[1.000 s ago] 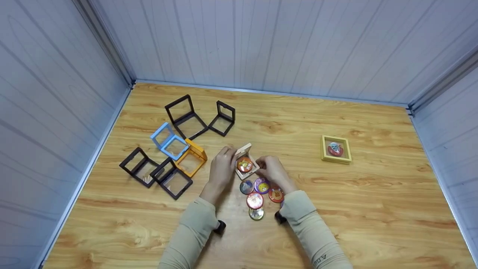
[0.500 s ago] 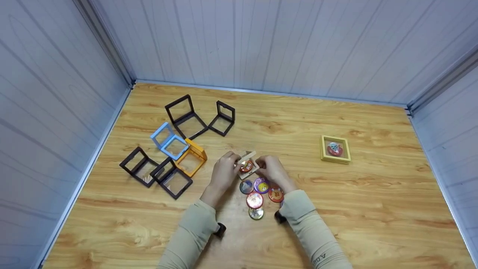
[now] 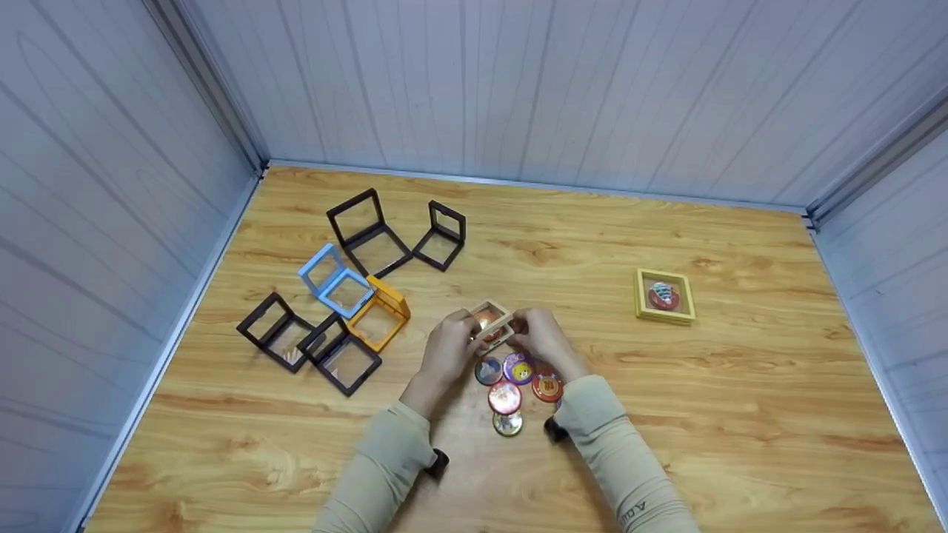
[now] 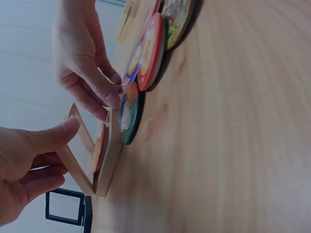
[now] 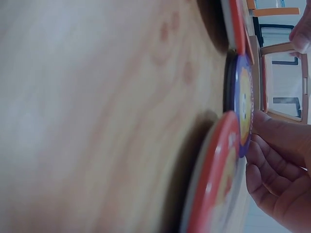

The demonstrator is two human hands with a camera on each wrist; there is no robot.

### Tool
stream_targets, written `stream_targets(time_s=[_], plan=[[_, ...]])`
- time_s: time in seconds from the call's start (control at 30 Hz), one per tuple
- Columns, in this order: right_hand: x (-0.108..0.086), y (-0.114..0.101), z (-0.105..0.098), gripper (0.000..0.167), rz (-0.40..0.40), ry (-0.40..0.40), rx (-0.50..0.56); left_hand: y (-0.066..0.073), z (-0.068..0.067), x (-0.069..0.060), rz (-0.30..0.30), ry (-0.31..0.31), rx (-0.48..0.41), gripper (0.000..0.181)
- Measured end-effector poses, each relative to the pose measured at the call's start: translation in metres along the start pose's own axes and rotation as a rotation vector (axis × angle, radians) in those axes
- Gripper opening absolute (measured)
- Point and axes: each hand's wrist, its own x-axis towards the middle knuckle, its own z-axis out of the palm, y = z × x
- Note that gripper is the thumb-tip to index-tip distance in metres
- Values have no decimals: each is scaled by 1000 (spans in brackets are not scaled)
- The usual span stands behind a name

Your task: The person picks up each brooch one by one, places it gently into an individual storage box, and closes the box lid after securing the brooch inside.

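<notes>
A small cream-coloured display frame (image 3: 498, 326) lies between my hands, with its hinged lid tilted partly down over the base. Inside it sits a round orange-red badge (image 4: 99, 148). My left hand (image 3: 449, 345) pinches the lid's edge between thumb and fingers. At the opposite side, my right hand (image 3: 545, 339) pinches a corner of the base. Just in front lie several round badges: a dark one (image 3: 489, 370), a purple one (image 3: 518, 367), a red one (image 3: 547, 386), a pink-red one (image 3: 505, 397) and a yellowish one (image 3: 508, 423).
Open frames stand to the left: a blue one (image 3: 346, 292), an orange one (image 3: 379, 323) and several black ones, such as the large black frame (image 3: 378, 249). At right lies a closed yellow frame (image 3: 665, 320) holding a badge. Panel walls (image 3: 503, 89) border the table.
The cream frame's lid has swung from upright down toward its base, my left hand moving with it slightly right and nearer. My right hand has stayed at the base's corner.
</notes>
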Motion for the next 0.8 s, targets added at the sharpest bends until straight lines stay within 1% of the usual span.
stream_targets(time_s=[0.13,0.23,0.47,0.67,0.8], plan=[[0,0,0,6,-2,-7,5,0,4,-3,22,-2,19,14],[0,1,0,10,-16,-9,3,-1,8,-5,42,8,42,12],[1,0,0,14,2,-10,1,-3,15,-7,51,-5,69,11],[0,-1,-1,15,-22,-9,-2,-3,18,-8,113,21,126,12],[0,0,-1,16,-22,-14,5,-4,19,-8,131,17,163,5]])
